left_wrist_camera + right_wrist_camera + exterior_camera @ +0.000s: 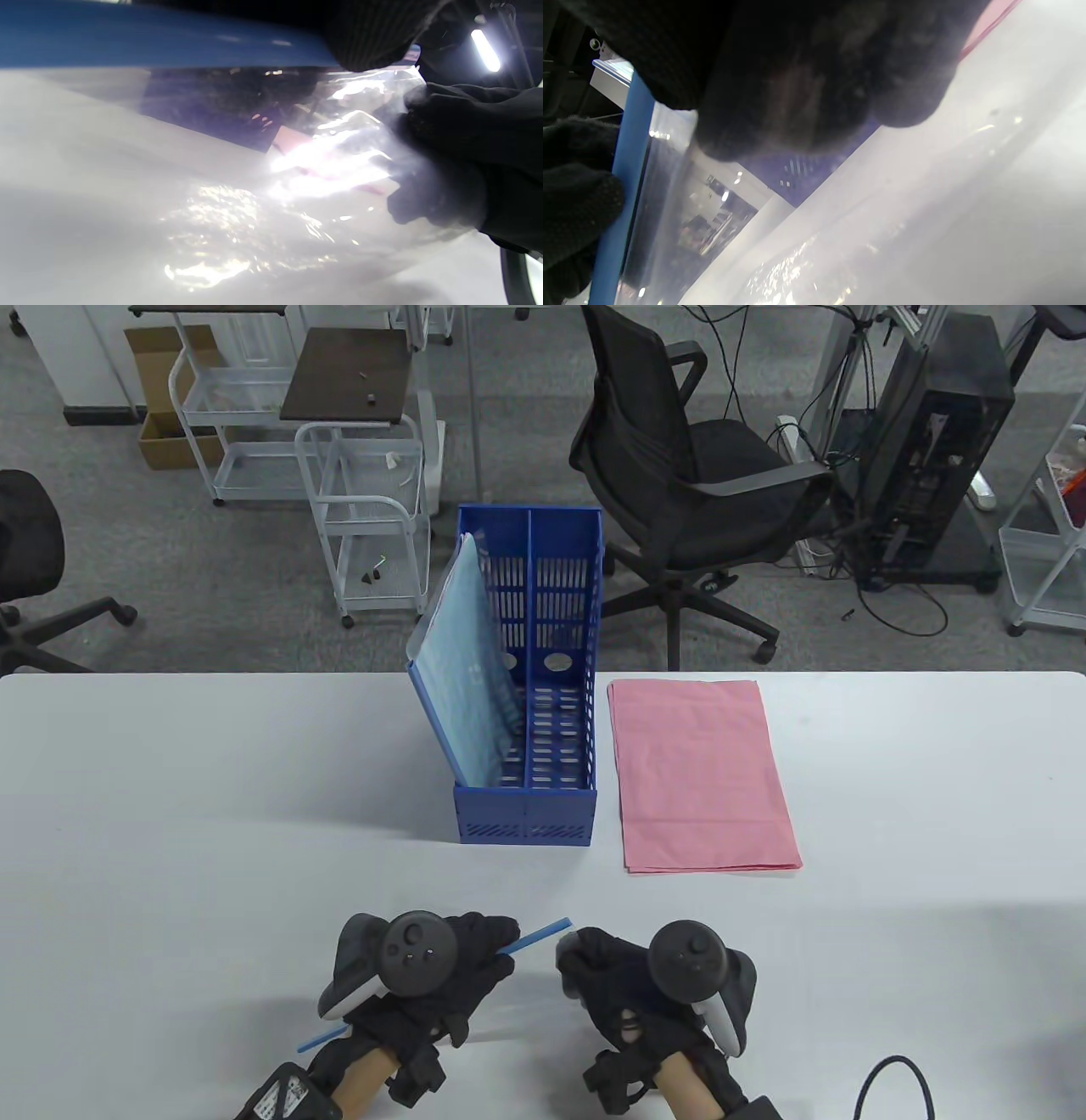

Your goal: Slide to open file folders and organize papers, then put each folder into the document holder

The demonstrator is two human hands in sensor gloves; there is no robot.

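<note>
In the table view, pink papers (702, 776) lie just right of the blue document holder (526, 814), which holds a light-blue folder (469, 661); nearer the person, the left hand (424, 976) grips a blue slide bar (536, 938). In the left wrist view, the clear folder (297, 178) hangs under that bar. In the right wrist view, the right hand (814, 72) pinches the folder's edge.

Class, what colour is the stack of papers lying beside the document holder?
Pink; the stack of papers shows best in the table view.

Beyond the white table (170, 814), well away from the fingers, stands a black office chair (679, 475); farther right, a black computer tower (933, 449); farther left, white wire carts (365, 526) and a cardboard box (161, 398); grey carpet (212, 585) underneath.
</note>
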